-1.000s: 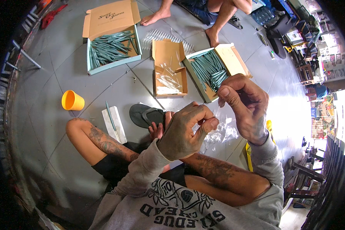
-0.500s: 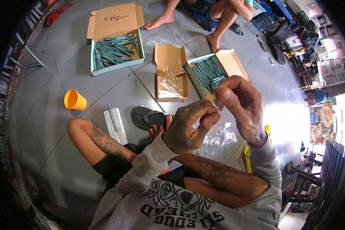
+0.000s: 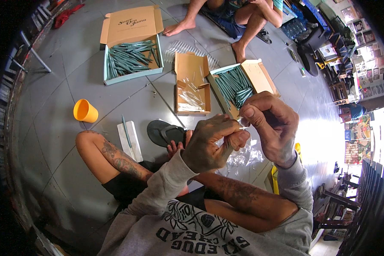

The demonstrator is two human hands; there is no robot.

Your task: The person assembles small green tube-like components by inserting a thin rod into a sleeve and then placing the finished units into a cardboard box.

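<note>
Both my hands meet in front of my lap, fingertips almost touching. My left hand (image 3: 214, 143) is closed in a pinch, with the index finger bent over the thumb. Opposite it, my right hand (image 3: 274, 123) pinches with thumb and forefinger. Between them is a small clear plastic piece (image 3: 243, 125), mostly hidden by the fingers; its exact kind cannot be made out. Under the hands, crumpled clear plastic wrappers (image 3: 248, 155) lie on the floor. Just beyond stands a small open cardboard box (image 3: 183, 110) with clear, thin plastic pieces in it.
Two open light-blue boxes, one at left (image 3: 134, 76) and one at right (image 3: 219, 91), hold dark green slender rolls. A yellow cup (image 3: 85, 111), a white block (image 3: 131, 143) bearing one green roll, and a dark flip-flop (image 3: 161, 133) are nearby. Another person's bare feet (image 3: 239, 52) rest beyond.
My hands have shifted slightly right and down, still pinched together; the right fingertips have moved a little against the left ones. The view has shifted slightly.
</note>
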